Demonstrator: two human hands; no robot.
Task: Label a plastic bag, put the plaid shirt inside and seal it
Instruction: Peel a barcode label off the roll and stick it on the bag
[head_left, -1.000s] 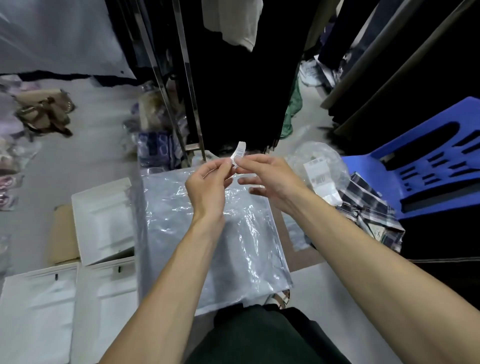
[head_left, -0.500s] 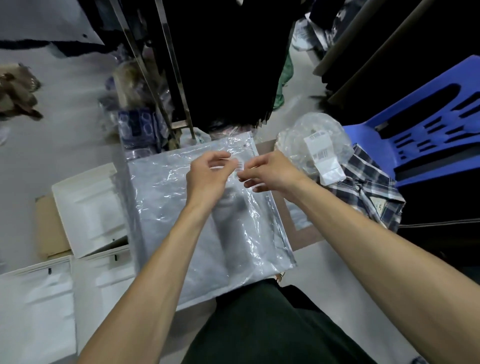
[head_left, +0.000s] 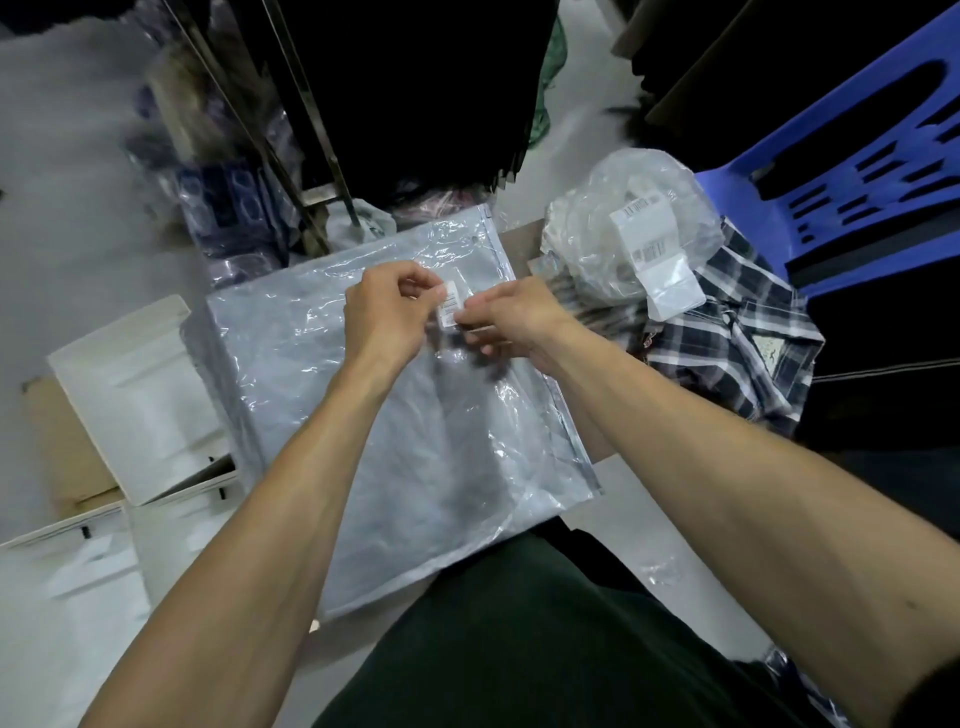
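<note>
A flat clear plastic bag (head_left: 332, 395) lies in front of me across my lap and the floor. My left hand (head_left: 387, 312) and my right hand (head_left: 511, 319) meet over its upper middle. Between their fingertips they pinch a small white printed label (head_left: 450, 306), held low against the bag's surface. The plaid shirt (head_left: 727, 353), black, grey and white checks, lies folded to the right beside the bag. A crumpled clear bag with white barcode stickers (head_left: 639, 239) rests on top of the shirt.
A blue plastic chair (head_left: 857, 171) stands at the right. White flat boxes (head_left: 135, 395) and brown cardboard (head_left: 67, 452) lie at the left. Dark hanging clothes and a metal rack leg (head_left: 311, 156) fill the far side. Packed goods in plastic (head_left: 234, 208) sit beyond the bag.
Both hands have come down from holding the label up in the air to holding it low on the bag. The camera has tilted further downward.
</note>
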